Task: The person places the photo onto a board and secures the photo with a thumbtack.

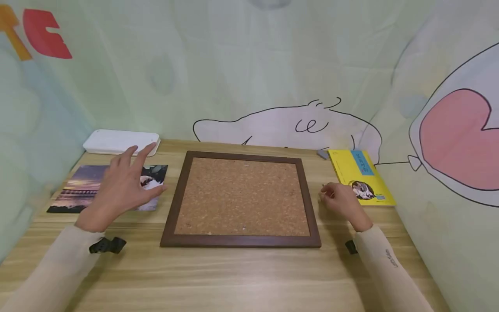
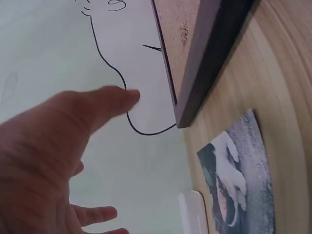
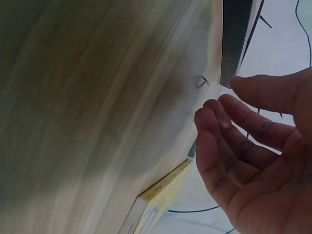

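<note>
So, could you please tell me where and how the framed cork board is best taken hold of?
Probably by the left rail and right rail of its dark frame, the left hand coming from the left, the right hand from the right. The cork board lies flat, so its face offers little to grip, while the frame's outer edges look unobstructed on both sides.

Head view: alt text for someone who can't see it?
A brown-framed corkboard lies on a wooden table between a person's left hand, spread above photo prints, and right hand, near a yellow book. A white case sits behind the prints.
</note>
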{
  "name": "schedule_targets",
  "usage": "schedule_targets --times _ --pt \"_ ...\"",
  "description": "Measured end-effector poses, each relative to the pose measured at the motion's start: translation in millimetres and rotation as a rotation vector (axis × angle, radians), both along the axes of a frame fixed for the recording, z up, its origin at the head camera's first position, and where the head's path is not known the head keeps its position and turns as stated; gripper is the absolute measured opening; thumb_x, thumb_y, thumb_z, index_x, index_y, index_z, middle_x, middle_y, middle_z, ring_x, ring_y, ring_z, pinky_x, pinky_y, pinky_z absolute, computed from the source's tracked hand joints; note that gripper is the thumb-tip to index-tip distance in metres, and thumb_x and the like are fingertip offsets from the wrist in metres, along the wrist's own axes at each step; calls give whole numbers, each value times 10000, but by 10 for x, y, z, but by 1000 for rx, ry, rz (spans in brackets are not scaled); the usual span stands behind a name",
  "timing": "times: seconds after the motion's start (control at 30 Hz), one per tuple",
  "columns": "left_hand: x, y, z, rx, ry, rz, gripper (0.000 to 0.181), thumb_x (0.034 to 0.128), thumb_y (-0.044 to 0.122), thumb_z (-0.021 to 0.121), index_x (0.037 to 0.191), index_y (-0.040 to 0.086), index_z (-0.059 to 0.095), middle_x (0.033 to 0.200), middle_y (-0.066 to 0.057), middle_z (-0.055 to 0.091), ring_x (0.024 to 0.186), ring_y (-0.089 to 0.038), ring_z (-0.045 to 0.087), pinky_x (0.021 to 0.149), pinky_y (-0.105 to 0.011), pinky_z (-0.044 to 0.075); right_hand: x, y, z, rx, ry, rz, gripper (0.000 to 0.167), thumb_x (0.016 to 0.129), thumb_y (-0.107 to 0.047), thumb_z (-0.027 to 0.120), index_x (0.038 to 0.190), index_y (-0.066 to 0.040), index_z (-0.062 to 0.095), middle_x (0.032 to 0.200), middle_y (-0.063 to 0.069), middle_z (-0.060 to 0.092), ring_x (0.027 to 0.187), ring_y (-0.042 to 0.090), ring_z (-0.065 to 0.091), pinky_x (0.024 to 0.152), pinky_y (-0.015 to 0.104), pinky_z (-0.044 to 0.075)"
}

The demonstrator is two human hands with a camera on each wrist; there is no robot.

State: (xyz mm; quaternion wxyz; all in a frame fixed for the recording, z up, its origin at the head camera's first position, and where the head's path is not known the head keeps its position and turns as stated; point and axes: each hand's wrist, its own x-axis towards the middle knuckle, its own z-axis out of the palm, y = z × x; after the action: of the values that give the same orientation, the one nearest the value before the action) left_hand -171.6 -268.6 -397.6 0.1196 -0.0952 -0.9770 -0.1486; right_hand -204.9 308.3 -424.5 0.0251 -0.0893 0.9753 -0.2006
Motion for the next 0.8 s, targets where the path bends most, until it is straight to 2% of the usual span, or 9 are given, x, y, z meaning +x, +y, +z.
schedule_targets --times 0.1,0.3,0.43,0.6,0.7,0.8 --pt "25 -76 -78 12 -17 17 1192 816 447 902 1726 211 170 1572 -435 363 1325 -706 404 985 -822 387 -17 -31 -33 10 -19 -12 185 973 -101 708 1073 42 768 991 194 770 865 278 676 808 468 566" --pt "65 -229 -193 16 -105 59 1241 811 413 923 1736 178 129 1495 -494 411 1228 -713 464 928 -796 428 -43 -56 -50 31 -54 -19 124 954 -47 706 1027 22 778 975 178 762 847 265 635 790 434 543" --pt "40 -246 -238 9 -152 79 1262 802 435 924 1735 158 122 1468 -508 415 1195 -722 468 915 -789 428 -72 -20 -35 25 -66 -19 101 953 -30 712 1018 16 775 985 184 766 871 275 667 811 450 562" --pt "25 -245 -304 36 -224 90 1296 800 449 928 1741 176 80 1513 -511 352 1237 -745 418 923 -820 416 -84 -27 -38 6 -53 -14 62 948 -6 729 978 3 782 976 179 780 883 279 690 828 461 573" --pt "20 -258 -323 29 -252 93 1310 794 437 938 1740 171 72 1506 -524 342 1231 -759 414 881 -823 433 -75 -46 -54 2 -54 -3 53 949 -5 732 961 0 784 957 167 783 868 267 691 815 446 564" --pt "-5 -253 -325 -1 -253 90 1296 798 426 934 1736 158 81 1491 -531 353 1221 -759 427 894 -822 434 -65 -49 -68 11 -43 1 48 945 -3 737 946 -1 785 929 150 783 850 253 688 802 429 553"
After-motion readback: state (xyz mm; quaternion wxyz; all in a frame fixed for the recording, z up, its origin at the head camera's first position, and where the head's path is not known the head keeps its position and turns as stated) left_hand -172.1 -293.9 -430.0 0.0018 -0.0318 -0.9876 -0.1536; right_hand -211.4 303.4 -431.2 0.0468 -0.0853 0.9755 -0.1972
